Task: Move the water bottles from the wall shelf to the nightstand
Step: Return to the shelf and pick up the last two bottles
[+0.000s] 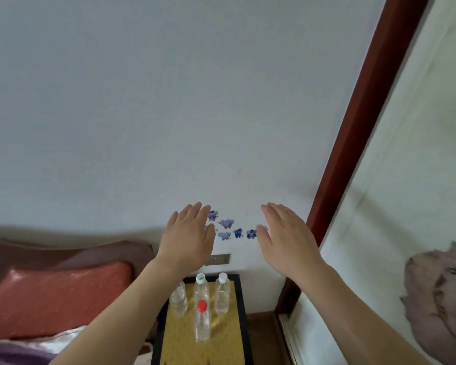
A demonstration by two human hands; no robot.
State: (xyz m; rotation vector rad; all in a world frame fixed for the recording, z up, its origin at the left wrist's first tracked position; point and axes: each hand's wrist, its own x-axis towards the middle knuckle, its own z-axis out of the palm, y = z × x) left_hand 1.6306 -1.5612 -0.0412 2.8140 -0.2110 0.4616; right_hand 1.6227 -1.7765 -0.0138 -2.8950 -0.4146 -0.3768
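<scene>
Four clear plastic water bottles (222, 295) upright on black-framed, yellow-topped nightstand (241, 312), 6 o'clock of view. Left hand (188, 233) and right hand (284, 238) raised at 12 o'clock of bottles, fingers straight, together, holding nothing. Bottles likely light, thin-walled, slippery: grip mid-body.

We face a plain pale wall (142, 101) in soft, even light, with a cluster of small blue cartoon stickers (227, 227) low on it and a grey switch plate (217, 259) just beneath them. To our left we find a brown padded headboard (63, 254) with a red pillow (55, 299) in front of it. To our right a red-brown wooden frame (366, 127) slants upward, bordering a pale panel (419, 154), with dark brown floor (261, 327) near its foot.
</scene>
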